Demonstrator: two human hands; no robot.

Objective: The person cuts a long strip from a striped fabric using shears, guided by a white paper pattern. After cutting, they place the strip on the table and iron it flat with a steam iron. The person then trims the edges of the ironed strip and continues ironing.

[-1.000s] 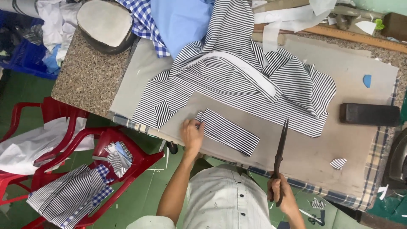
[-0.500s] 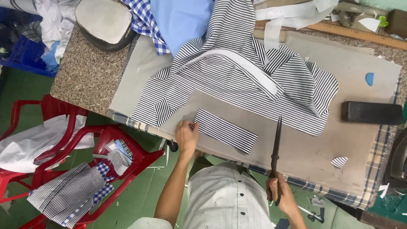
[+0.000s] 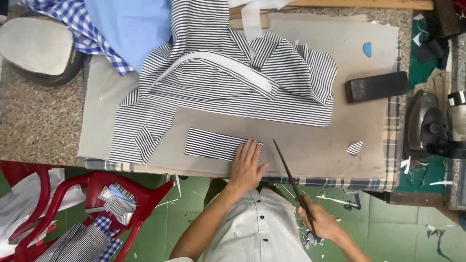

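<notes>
At the near edge of the table (image 3: 43,126), the left hand (image 3: 246,166) lies flat, fingers together and extended, pressing the right end of a striped strip (image 3: 216,144). The strip is a small rectangle of black-and-white cloth lying on the grey pad (image 3: 310,140), just below the striped shirt (image 3: 228,82), apart from it. The right hand (image 3: 321,222), held off the table over the green floor (image 3: 194,199), is closed round the handles of scissors (image 3: 291,179); the blades point up and left, tip over the pad just right of the left hand, and appear closed, though the view is too thin to be sure. The shirt is spread across the middle of the pad, its white-edged collar band uppermost. A blue cloth (image 3: 131,24) and a checked cloth (image 3: 73,24) lie at the upper left, beside a grey oval cushion (image 3: 36,46). A dark block (image 3: 376,86) rests to the right of the shirt, a small striped scrap (image 3: 355,148) below it, and an iron (image 3: 429,128) at the right edge. Red chairs (image 3: 131,204) holding cloth scraps stand at lower left.
</notes>
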